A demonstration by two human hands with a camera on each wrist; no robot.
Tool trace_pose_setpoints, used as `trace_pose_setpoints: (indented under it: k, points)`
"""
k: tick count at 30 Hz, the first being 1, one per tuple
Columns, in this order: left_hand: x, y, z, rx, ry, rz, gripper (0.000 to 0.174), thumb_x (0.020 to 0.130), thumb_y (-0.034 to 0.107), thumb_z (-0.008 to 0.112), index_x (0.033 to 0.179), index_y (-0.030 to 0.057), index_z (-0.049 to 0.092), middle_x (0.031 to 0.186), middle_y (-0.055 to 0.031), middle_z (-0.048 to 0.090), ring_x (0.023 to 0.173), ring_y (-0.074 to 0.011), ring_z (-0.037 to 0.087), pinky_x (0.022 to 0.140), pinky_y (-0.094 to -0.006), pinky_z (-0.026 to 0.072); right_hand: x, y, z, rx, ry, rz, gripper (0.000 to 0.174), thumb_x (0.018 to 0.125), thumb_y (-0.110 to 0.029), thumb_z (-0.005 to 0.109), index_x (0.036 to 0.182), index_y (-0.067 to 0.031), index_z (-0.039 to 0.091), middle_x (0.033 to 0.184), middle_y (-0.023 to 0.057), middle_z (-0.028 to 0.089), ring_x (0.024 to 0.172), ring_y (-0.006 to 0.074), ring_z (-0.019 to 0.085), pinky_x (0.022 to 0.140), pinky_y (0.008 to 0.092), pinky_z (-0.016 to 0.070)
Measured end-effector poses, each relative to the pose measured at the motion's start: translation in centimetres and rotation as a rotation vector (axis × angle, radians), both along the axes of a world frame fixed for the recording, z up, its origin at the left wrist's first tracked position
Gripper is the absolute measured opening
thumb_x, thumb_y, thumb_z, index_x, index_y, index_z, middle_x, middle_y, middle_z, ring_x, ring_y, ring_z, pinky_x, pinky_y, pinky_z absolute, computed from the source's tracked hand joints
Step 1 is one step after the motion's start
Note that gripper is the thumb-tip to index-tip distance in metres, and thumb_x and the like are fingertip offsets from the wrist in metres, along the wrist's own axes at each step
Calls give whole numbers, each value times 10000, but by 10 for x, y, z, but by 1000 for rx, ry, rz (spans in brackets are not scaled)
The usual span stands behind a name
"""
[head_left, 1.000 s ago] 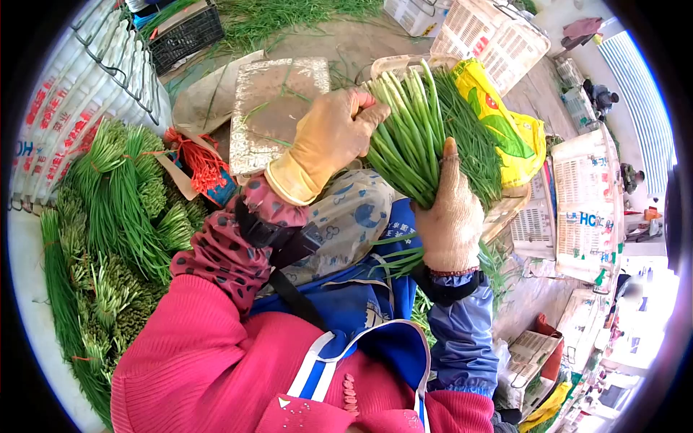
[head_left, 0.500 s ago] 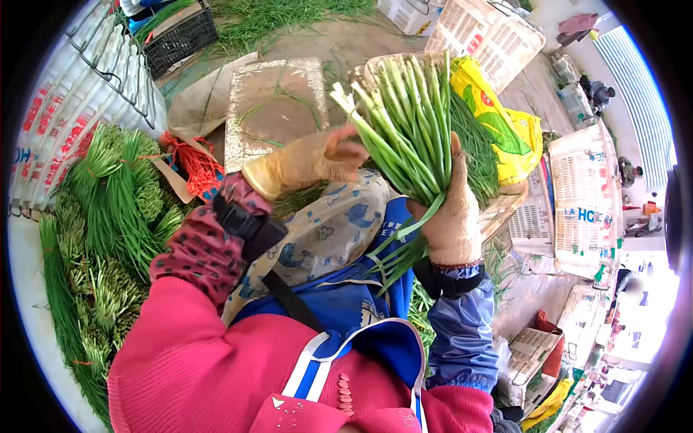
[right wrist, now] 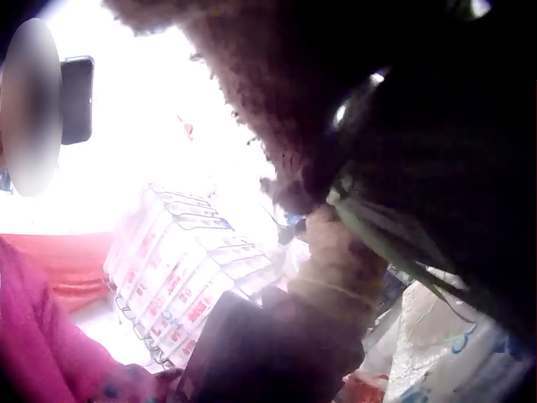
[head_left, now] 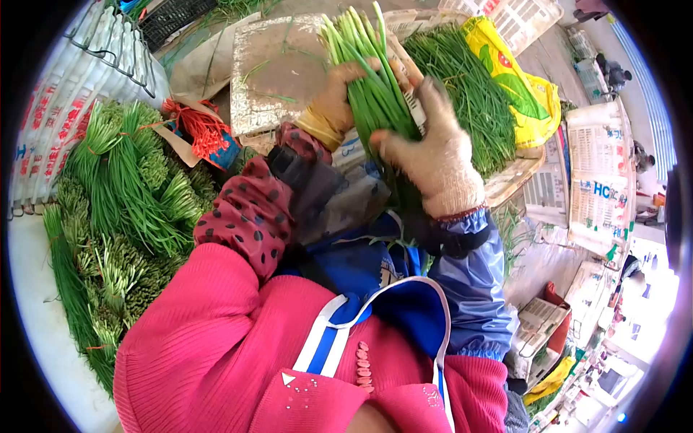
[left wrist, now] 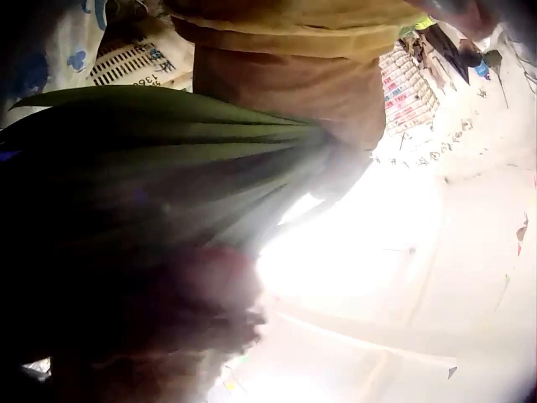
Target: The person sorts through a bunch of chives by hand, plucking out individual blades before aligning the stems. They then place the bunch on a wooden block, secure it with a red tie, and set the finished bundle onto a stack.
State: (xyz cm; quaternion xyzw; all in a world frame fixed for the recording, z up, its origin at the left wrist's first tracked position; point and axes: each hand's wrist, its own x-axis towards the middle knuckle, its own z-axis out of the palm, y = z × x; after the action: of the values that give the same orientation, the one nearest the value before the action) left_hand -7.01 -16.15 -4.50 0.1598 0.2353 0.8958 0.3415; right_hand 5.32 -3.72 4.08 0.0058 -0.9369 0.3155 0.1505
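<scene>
A bunch of garlic chives, pale stem ends up and green leaves down, is held upright in front of the lap in the head view. My left hand, in a yellowish glove, grips its left side below the stem ends. In the left wrist view the flat leaves fan out from under that glove. My right hand, in a knitted glove, is spread at the bunch's right side. Its thumb lies over the leaves, while its straight fingers stand off to the right. The right wrist view is mostly dark over the bunch.
Loose chives fill a crate at the right, beside a yellow bag. Tied bunches are piled at the left near red ties. A dirt-covered board lies ahead. White crates stand farther right.
My left hand was on the stem ends, came away, and now grips the bunch's left side. The bunch has moved up and left in view. My right hand has loosened from its grip and spread.
</scene>
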Motion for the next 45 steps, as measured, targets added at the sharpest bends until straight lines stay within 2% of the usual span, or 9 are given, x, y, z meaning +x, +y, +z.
trace_pose_setpoints:
  k: [7, 14, 19, 23, 26, 28, 33, 37, 45]
  points:
    - [-59, -13, -13, 104, 55, 69, 415, 907, 277, 602, 1156, -55, 608, 1066, -170, 666, 1021, -323, 646, 954, -454, 529, 13, 15, 8, 125, 193, 342, 113, 848, -138, 648, 943, -77, 648, 1078, 99, 651, 898, 356, 634, 733, 434, 523]
    - [-103, -63, 17, 167, 108, 128, 384, 874, 221, 654, 1121, -71, 618, 1026, -198, 670, 1025, -406, 646, 927, -503, 534, 134, 99, -43, 703, -1315, 372, 247, 797, -232, 690, 1025, -148, 739, 969, 141, 719, 959, 326, 690, 825, 423, 550]
    - [-94, -37, 58, 140, 195, 37, 396, 909, 240, 631, 1159, -66, 618, 1062, -186, 658, 1062, -385, 633, 955, -500, 527, 72, 58, 44, 13, -295, 56, 315, 765, -96, 719, 1078, -81, 698, 1042, 154, 687, 949, 362, 663, 835, 412, 535]
    - [-71, -6, 127, -121, 404, 189, 386, 918, 243, 615, 1162, -56, 622, 1049, -158, 677, 1027, -330, 654, 939, -435, 539, 7, 3, 104, 318, 358, 175, 641, 655, -82, 801, 1264, -137, 607, 1304, 164, 551, 1127, 351, 574, 935, 424, 494]
    - [-70, -6, 182, -317, 1101, 512, 308, 914, 178, 624, 1131, -40, 642, 1016, -139, 697, 957, -237, 679, 852, -343, 556, -15, -6, 90, 356, 340, 83, 646, 680, -55, 759, 1287, -165, 568, 1376, 166, 485, 1146, 386, 548, 929, 439, 503]
    - [-66, -15, 233, -228, 692, 390, 199, 848, 70, 684, 1030, -6, 664, 863, -82, 688, 726, -189, 669, 640, -298, 568, -17, 6, 45, 334, 171, 93, 599, 712, -66, 729, 1283, -175, 585, 1336, 176, 525, 1101, 380, 589, 913, 445, 513]
    - [-113, -44, 282, -205, 1019, 658, 243, 823, 63, 731, 1043, -11, 658, 866, -69, 681, 736, -185, 669, 626, -286, 564, 5, 49, 66, 488, -988, 180, 654, 722, -261, 753, 1349, -176, 586, 1279, 174, 616, 1148, 344, 612, 991, 396, 489]
    - [-99, -42, 273, -328, 1232, 682, 288, 841, 128, 744, 1101, 32, 669, 934, -74, 700, 797, -194, 679, 680, -298, 569, -35, 46, 81, -170, 184, 105, 932, 660, -123, 833, 1488, -138, 404, 1406, 220, 518, 1249, 291, 554, 1027, 340, 471]
    - [-66, -14, 207, -68, 503, 522, 342, 866, 147, 665, 1142, -52, 632, 996, -141, 690, 898, -254, 686, 809, -371, 573, -105, -16, 80, -183, 327, 46, 1234, 575, -153, 864, 1547, -58, 109, 1300, 243, 569, 1141, 385, 607, 933, 436, 518]
